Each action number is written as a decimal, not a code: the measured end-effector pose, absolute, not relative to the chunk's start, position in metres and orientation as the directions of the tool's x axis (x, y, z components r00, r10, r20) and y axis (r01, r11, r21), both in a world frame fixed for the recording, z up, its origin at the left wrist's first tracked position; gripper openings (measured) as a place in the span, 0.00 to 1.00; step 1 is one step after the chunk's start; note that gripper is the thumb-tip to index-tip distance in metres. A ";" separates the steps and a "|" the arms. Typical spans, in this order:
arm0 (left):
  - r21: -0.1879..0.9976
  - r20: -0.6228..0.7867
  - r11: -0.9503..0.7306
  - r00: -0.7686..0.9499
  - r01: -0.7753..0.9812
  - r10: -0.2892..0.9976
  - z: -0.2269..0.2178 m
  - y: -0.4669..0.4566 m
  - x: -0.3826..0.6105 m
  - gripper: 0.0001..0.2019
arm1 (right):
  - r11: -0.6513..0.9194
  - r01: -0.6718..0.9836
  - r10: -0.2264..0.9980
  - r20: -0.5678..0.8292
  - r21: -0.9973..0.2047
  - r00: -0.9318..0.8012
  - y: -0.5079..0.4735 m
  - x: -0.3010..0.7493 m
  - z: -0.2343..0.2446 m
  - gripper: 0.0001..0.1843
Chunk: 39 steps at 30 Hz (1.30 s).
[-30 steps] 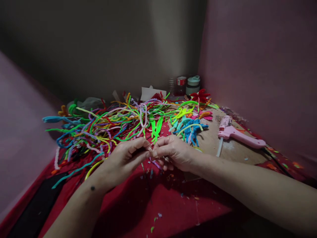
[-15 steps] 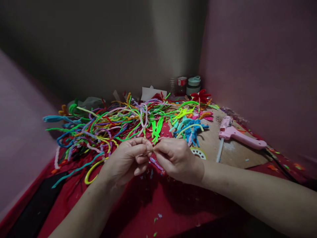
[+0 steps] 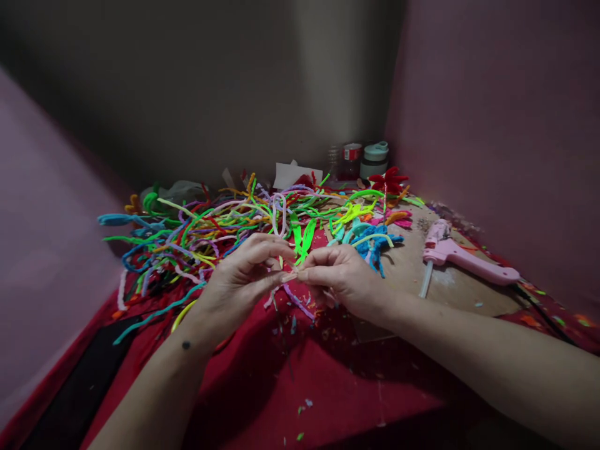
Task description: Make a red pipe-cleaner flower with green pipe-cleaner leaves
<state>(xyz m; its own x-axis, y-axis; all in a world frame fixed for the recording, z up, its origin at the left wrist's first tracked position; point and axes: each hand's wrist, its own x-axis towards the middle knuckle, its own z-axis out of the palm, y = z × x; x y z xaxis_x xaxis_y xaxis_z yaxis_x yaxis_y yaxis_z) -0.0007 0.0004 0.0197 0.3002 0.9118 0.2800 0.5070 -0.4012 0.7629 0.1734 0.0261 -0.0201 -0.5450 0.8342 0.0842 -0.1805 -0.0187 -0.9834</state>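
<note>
Fingertip to fingertip above the red cloth, my left hand and my right hand are both closed in a pinch. What sits between the fingers is too small and too covered to name. A thin dark strand hangs below the left fingers. Just under the fingertips shows a short purple pipe cleaner; whether it is held or lies on the cloth I cannot tell. Beyond the fingers lie bright green pipe cleaner loops. A large tangle of coloured pipe cleaners spreads behind my left hand.
To the right, a pink glue gun rests on a brown board. Blue bent pipe cleaners and a red pipe cleaner flower lie farther back. Bottles stand by the wall. Scraps dot the red cloth.
My left hand has turned, its fingers now reaching flatter toward the right. My right hand has shifted slightly up and right. The view has moved a little left, and the yellow-rimmed spool is now hidden.
</note>
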 end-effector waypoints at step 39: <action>0.979 0.026 -0.042 0.083 0.200 0.996 0.005 0.006 0.006 0.05 | -0.169 -0.247 0.850 -0.014 -0.954 -0.526 0.027 0.169 -0.024 0.10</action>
